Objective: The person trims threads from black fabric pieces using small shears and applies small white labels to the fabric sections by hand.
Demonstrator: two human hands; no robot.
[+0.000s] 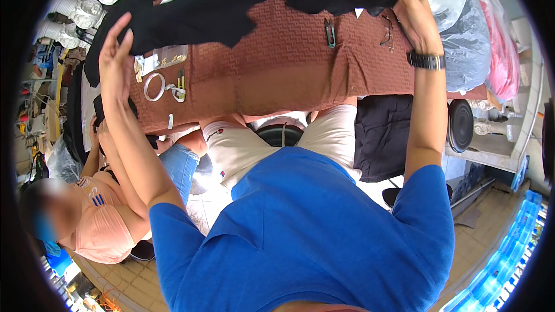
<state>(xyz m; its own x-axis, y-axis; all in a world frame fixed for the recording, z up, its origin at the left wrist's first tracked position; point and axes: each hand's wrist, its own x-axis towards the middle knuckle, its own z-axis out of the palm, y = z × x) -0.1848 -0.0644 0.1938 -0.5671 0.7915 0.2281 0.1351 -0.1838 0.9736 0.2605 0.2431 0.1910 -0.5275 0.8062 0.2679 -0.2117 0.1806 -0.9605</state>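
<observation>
A piece of black cloth (202,14) lies spread across the far side of a table covered with a brown textured cloth (231,81). Its near edge is uneven, and the far edge runs out of the picture. My left hand (117,60) is at the left part of the black cloth, its fingers stretched out and apart. At the right end, my right hand (411,11) has its fingers spread along the cloth's edge, and neither hand grips it. A watch (426,60) is on my right wrist. Thread snips (330,33) lie near the black cloth's right half.
On the table's left are a tape roll (154,87), yellow-handled snips (181,84) and a clear box (170,55); eyeglasses (387,32) lie at right. Plastic bags (462,34) stand beyond my right arm. Thread cones (87,14) line the far left. Another person (107,219) sits at my left.
</observation>
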